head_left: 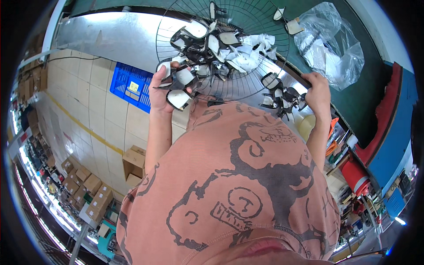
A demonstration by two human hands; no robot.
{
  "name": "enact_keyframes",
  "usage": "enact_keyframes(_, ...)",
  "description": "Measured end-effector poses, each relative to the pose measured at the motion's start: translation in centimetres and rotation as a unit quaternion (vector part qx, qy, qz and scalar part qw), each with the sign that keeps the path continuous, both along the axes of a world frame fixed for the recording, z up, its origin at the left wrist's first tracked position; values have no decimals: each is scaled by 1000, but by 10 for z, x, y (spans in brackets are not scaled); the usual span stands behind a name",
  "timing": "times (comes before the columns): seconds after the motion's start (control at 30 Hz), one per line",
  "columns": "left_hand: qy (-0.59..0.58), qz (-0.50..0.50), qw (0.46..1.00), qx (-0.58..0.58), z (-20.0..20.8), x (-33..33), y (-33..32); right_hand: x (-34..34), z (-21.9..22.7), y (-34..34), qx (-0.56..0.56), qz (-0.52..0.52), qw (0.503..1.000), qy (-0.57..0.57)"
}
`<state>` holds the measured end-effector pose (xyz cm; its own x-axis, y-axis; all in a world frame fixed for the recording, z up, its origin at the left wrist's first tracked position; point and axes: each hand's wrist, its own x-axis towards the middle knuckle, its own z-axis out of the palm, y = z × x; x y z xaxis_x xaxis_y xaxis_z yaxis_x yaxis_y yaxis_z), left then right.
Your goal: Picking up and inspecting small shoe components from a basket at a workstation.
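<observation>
My left hand [162, 90] is closed around several black shoe heels [179, 98] with white faces, at the left rim of a round wire basket [164, 26]. Inside the basket lies a heap of similar heels [196, 30], with crumpled white wrapping [251, 53] on its right side. My right hand [317, 92] is curled at the right, beside a smaller cluster of heels [282, 100] on the shiny metal surface. Its fingertips are mostly hidden, and I cannot make out what they grip. One more heel [213, 11] stands near the basket's far side.
A clear plastic bag [340, 48] with white contents lies on the green tabletop [366, 101], near two loose heels [293, 26]. Metal sheet [110, 33] extends left. A blue crate [128, 86] and cardboard boxes [134, 159] are on the floor at left. A red cylinder [354, 174] stands lower right.
</observation>
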<state>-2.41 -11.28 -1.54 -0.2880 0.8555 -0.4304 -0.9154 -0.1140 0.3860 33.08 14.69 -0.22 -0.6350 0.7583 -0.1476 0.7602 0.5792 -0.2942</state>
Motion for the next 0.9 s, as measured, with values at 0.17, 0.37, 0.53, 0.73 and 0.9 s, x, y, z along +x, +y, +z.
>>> enact_keyframes(0.17,3,-5,1000,-21,-1,5,0,-101,36,-34,-156,24,956,248)
enact_keyframes(0.37,43,1,999,-24,12,14,6,-159,-20,-60,-101,211,970,72)
enact_keyframes(0.53,86,-31,996,-15,4,16,4,-152,-13,-50,-234,135,939,212)
enact_keyframes(0.73,125,-191,973,-5,19,33,22,-144,10,-56,-514,-6,758,402)
enact_keyframes(0.9,214,-243,945,-45,35,44,31,-146,16,-69,-586,-20,709,392)
